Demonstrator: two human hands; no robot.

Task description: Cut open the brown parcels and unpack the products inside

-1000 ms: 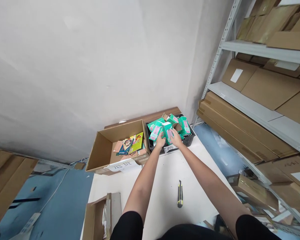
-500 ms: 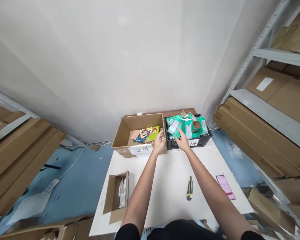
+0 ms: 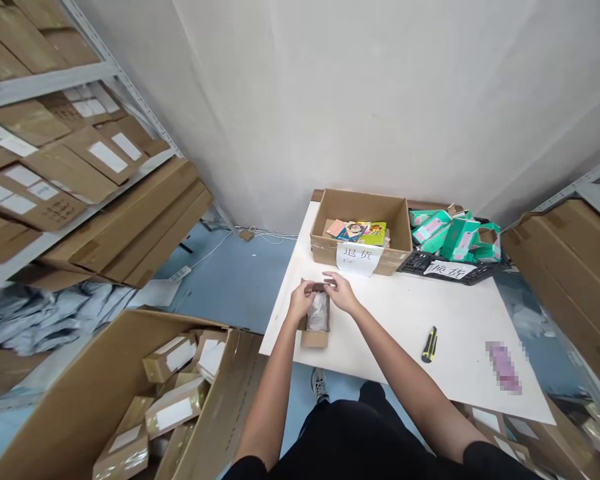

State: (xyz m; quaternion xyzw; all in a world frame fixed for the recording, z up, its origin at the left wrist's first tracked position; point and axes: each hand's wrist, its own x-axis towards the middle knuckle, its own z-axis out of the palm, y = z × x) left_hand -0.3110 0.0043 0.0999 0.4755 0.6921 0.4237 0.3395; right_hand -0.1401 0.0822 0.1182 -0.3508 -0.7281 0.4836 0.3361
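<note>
A small open cardboard box (image 3: pixel 314 339) lies near the left edge of the white table, its near flap folded outward. Inside it is a whitish wrapped item (image 3: pixel 319 312). My left hand (image 3: pixel 301 300) grips the box's far left corner. Opposite it, my right hand (image 3: pixel 341 292) has its fingers closed on the far right part of the same end, where a dark brown flap (image 3: pixel 320 287) shows between the hands. Fingers hide part of that far end.
Behind stand a cardboard box of booklets (image 3: pixel 325 253) and a black crate (image 3: pixel 415 262) of green boxes. A yellow-black utility knife (image 3: pixel 429 345) and a blurred phone (image 3: pixel 503 367) lie on the right. A big carton (image 3: pixel 87 360) of parcels stands left; shelves (image 3: pixel 80 83) rise beyond.
My view has swung left. Both hands have left the edges of the booklet box and crate and moved left and nearer, taking hold of the small cardboard box, which now stands turned end-on.
</note>
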